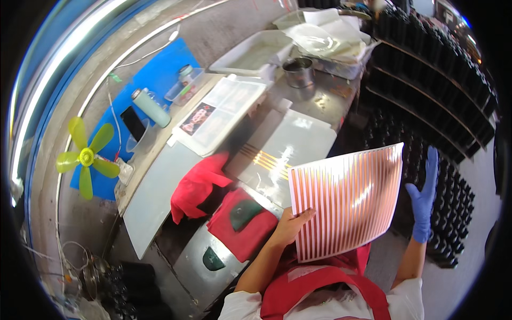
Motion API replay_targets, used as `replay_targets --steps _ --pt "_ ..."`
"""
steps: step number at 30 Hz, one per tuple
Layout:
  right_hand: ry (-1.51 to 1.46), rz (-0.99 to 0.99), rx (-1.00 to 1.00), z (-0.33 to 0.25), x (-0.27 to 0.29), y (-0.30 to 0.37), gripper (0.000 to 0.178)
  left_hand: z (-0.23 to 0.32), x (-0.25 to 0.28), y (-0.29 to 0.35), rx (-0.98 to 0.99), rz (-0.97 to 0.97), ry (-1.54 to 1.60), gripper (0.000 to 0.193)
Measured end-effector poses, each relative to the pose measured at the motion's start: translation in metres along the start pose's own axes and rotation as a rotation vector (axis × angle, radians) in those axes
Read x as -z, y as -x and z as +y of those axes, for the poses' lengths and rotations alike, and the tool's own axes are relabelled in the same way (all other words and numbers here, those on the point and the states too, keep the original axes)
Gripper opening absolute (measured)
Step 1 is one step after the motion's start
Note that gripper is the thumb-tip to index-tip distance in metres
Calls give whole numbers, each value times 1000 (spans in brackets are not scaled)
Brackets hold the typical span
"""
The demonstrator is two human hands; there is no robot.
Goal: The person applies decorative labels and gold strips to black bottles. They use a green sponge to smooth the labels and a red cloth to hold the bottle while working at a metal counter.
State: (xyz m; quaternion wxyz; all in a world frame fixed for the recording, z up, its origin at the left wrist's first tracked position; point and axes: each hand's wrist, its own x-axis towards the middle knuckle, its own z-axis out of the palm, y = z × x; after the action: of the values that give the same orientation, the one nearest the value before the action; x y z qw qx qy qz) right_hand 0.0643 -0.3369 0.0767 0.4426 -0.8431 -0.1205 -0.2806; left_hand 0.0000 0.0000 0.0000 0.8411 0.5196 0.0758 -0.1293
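Note:
A flexible sheet with copper-coloured and white stripes (346, 208) is held up in front of my body, bowed a little and shining. My bare left hand (290, 226) pinches its left edge, thumb on the striped face. Off the sheet's right side is my right hand (425, 197) in a blue glove, fingers stretched out and thumb apart, with nothing in it. On the metal table beyond the sheet lies a pale grey panel (298, 130) with several thin gold strips (264, 158) at its near left. Red cloths (240, 224) lie left of my left hand, a dark green piece (245, 214) on one.
Another green piece (213, 258) rests on the metal surface. A yellow-green fan (86, 157), a pale green bottle (151, 108) and a phone (133, 124) stand at the left. A metal pot (298, 72) stands farther back. Racks of black cylindrical items (426, 90) line the right.

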Motion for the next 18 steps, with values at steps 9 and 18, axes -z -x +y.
replay_targets --steps 9,18 --pt "-1129 -493 -787 59 -22 20 81 59 -13 -1 45 -36 -70 30" --pt "-767 -471 -731 36 -56 -69 21 102 -8 3 -80 -23 -65 36"
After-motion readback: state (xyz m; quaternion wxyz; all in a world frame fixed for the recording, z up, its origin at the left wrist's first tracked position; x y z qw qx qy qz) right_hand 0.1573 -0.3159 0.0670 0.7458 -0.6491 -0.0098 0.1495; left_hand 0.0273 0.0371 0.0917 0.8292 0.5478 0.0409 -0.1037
